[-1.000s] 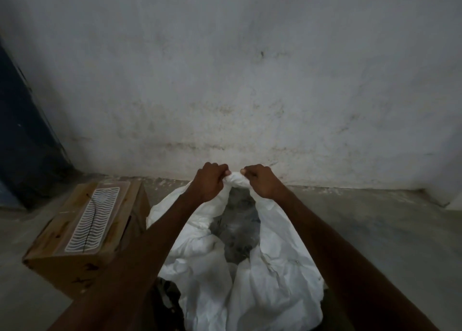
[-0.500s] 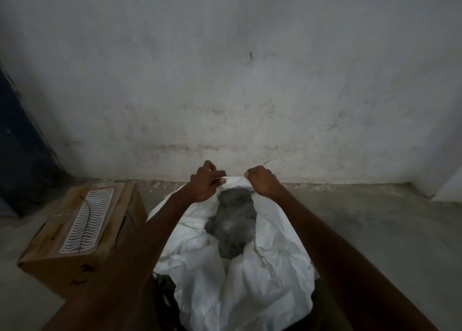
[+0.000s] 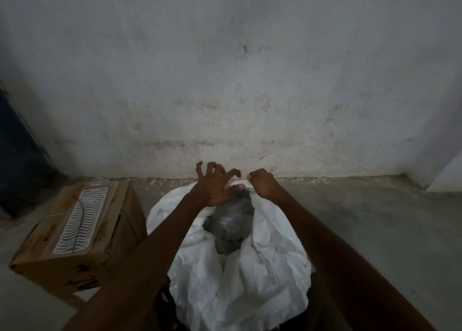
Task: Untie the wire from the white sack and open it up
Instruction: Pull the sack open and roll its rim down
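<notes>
A crumpled white sack [image 3: 265, 263] stands on the floor in front of me with its mouth open. Grey powdery contents [image 3: 230, 225] show inside the opening. My right hand [image 3: 263, 183] is closed on the far rim of the sack. My left hand [image 3: 216, 183] hovers at the same rim just to the left, fingers spread wide, thumb near the cloth. No wire is visible anywhere.
A cardboard box [image 3: 75, 233] with a white wavy-patterned panel on top stands left of the sack. A stained grey wall [image 3: 237, 81] rises just behind. Concrete floor [image 3: 375, 218] stretches to the right. A dark blue surface [image 3: 17, 143] is at the far left.
My left hand has let go of the sack's rim and spread its fingers. My right hand keeps its hold. The sack's mouth sits lower and wider than one second ago.
</notes>
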{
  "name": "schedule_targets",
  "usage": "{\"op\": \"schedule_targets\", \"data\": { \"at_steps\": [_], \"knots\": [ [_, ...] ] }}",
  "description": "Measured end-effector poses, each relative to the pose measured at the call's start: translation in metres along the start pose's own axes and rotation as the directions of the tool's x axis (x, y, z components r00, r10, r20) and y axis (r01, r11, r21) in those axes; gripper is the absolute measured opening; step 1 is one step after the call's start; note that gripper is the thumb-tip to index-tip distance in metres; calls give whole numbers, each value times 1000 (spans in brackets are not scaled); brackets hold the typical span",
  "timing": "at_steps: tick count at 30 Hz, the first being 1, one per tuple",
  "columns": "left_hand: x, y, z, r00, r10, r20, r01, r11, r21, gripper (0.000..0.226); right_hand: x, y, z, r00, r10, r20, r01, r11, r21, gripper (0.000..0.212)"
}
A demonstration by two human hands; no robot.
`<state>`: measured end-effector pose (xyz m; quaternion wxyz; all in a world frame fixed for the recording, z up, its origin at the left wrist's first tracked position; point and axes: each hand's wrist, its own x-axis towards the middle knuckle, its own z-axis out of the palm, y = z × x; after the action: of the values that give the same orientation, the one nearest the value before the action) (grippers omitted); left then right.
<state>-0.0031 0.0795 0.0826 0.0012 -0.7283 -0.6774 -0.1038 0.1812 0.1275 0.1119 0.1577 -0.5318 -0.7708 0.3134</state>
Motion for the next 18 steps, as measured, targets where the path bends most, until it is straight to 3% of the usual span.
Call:
{"op": "schedule_targets", "data": {
  "at_steps": [2,5,8,10,12,15,18],
  "knots": [
    [1,8,3,991,131,-12,-132,991,-22,61,-2,-2,-2,1000,4,-11,-4,999,33,30],
    [11,15,6,989,131,-75,-139,983,-118,37,2,2,2,998,-47,-50,50,997,66,26],
    [21,10,10,999,-13,-50,3,981,-195,33,-1,10,7,991,-63,-116,65,998,13,42],
    [26,1,10,992,-118,-36,102,946,-309,35,-5,14,6,990,-32,-136,27,999,-43,42],
    [30,-4,12,991,-133,7,126,920,-370,29,-4,21,4,984,-11,-178,3,999,-45,37],
    [32,5,9,999,9,45,10,914,-406,30,1,25,-5,982,-9,-188,20,998,57,30],
    [37,13,11,989,149,-19,-145,921,-362,38,3,22,-17,995,2,-100,18,981,194,34]
  ]
}}
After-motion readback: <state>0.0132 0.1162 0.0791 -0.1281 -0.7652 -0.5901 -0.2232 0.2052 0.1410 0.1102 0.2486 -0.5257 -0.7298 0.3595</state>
